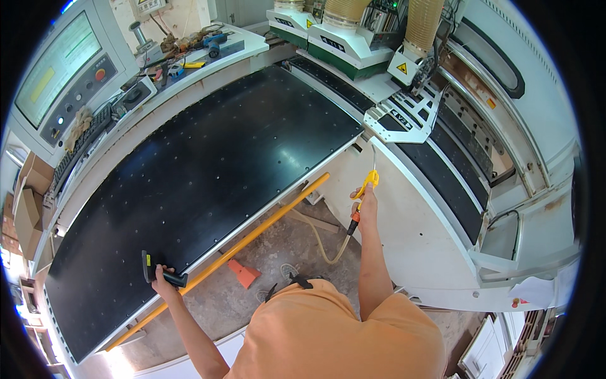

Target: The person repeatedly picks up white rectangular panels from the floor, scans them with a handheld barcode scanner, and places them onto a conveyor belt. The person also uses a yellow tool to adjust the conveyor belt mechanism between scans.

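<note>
My left hand [164, 285] grips a black handheld barcode scanner [179, 279] over the near left edge of a black perforated table top [208, 166]. In my right hand [367, 203] is a yellow air blow gun [371, 179]; its thin bent metal nozzle points away from me, towards the corner where the black top meets the white machine frame [402, 203]. A pale hose [326, 258] runs from the gun's black and orange coupling and loops down below the table edge.
A yellow rail [246, 240] runs along the table's near edge. Beyond stand machine heads with ducts [345, 42] and a white slotted plate [402, 118]. At left are a control panel [71, 90] and a keyboard [85, 147]. An orange-red pedal cover [244, 273] lies on the floor.
</note>
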A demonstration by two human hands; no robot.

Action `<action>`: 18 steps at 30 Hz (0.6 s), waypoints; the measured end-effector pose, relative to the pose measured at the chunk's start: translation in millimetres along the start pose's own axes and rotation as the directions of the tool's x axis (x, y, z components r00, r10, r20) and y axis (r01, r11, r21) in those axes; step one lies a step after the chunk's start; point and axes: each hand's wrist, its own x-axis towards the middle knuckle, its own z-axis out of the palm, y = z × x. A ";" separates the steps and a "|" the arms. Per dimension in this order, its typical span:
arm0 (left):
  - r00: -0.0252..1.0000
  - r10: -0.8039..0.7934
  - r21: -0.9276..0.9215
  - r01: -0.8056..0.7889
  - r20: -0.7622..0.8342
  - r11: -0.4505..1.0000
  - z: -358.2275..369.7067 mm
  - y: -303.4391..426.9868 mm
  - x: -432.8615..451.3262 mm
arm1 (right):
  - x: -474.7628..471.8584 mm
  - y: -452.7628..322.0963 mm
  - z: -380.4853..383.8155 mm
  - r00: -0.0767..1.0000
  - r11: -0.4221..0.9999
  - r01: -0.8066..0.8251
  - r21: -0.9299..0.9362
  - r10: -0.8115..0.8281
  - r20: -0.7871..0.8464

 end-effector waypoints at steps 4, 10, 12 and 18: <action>1.000 -0.009 0.021 0.009 -0.006 1.000 0.5 1.0 -1.1 | 0.8 2.5 -1.6 1.000 1.000 -0.003 -0.003 0.003 -0.006; 1.000 0.004 0.000 -0.004 0.001 1.000 2.1 1.8 -2.9 | 2.7 4.2 1.4 0.992 0.996 0.071 -0.050 -0.076 -0.104; 1.000 0.010 -0.013 -0.010 0.006 1.000 2.3 2.1 -3.1 | 2.0 4.2 4.9 0.985 0.990 0.097 -0.099 -0.110 -0.132; 1.000 0.018 -0.014 -0.018 -0.007 1.000 2.4 1.8 -3.1 | -0.6 3.5 16.0 0.977 0.976 0.104 -0.191 -0.136 -0.163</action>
